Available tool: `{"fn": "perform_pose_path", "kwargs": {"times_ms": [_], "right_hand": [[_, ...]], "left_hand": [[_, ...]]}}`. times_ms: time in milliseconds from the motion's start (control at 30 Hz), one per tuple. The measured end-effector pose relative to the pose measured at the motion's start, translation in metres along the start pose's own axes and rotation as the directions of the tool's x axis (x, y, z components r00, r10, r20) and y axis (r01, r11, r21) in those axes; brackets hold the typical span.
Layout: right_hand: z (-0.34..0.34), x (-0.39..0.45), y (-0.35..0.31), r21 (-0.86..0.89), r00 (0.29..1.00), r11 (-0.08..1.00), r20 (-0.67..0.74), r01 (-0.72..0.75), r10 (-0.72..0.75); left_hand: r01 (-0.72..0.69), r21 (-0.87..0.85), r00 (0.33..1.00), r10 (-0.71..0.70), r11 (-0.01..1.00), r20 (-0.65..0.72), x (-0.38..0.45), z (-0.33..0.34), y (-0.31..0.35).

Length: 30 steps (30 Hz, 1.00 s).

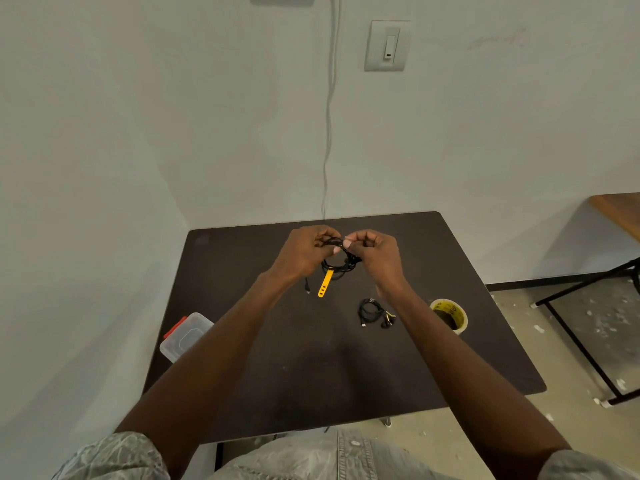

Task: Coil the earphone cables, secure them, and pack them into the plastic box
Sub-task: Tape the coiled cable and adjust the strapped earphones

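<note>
Held above the far middle of the table (311,368) — black earphone coil (341,263), pinched at its top by left hand (304,252) and right hand (377,254), fingers curled on cable. Yellow strap tie (325,284) hanging down-left toward the near side — closer to left hand. Plastic box (185,336) near left.

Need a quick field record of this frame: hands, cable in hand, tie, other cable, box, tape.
left hand: grips coiled earphone cable
right hand: pinches the same coil
yellow tie: hangs from the coil, free end loose
second earphone cable: coiled, lying on table
plastic box: lid on, red latch, at the table's left edge
tape roll: on the table, right side
packed: nothing seen in the box yet
</note>
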State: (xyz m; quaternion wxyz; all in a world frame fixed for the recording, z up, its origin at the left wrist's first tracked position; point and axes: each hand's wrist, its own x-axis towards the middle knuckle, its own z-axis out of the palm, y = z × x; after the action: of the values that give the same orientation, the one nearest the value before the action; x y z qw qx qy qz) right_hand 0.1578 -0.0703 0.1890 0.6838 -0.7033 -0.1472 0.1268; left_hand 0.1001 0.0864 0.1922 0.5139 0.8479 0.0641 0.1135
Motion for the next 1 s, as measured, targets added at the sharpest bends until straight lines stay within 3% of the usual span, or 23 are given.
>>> {"fn": "perform_pose_path", "kwargs": {"times_ms": [200,300,600,867,1000], "right_hand": [[-0.001,0.003,-0.002,-0.018,1.000,1.000,-0.028,0.005,-0.006],[0.000,0.003,-0.001,-0.009,1.000,1.000,-0.023,-0.003,0.003],[-0.006,0.004,-0.007,-0.003,0.996,0.998,0.054,-0.069,0.069],[-0.010,0.016,-0.026,0.053,0.963,0.963,0.069,-0.266,0.262],[-0.010,0.017,-0.033,0.044,0.900,0.903,0.119,-0.427,0.420]], "left_hand": [[0.117,-0.229,0.993,-0.113,0.966,0.031,-0.005,0.004,0.007],[0.112,-0.238,0.993,-0.115,0.965,0.004,-0.002,0.002,0.009],[-0.012,-0.005,1.000,0.012,1.000,0.007,-0.003,-0.004,0.016],[-0.137,0.069,0.988,0.142,0.988,-0.066,0.000,-0.001,0.015],[-0.209,0.130,0.972,0.221,0.969,-0.081,-0.001,0.000,0.012]]}}
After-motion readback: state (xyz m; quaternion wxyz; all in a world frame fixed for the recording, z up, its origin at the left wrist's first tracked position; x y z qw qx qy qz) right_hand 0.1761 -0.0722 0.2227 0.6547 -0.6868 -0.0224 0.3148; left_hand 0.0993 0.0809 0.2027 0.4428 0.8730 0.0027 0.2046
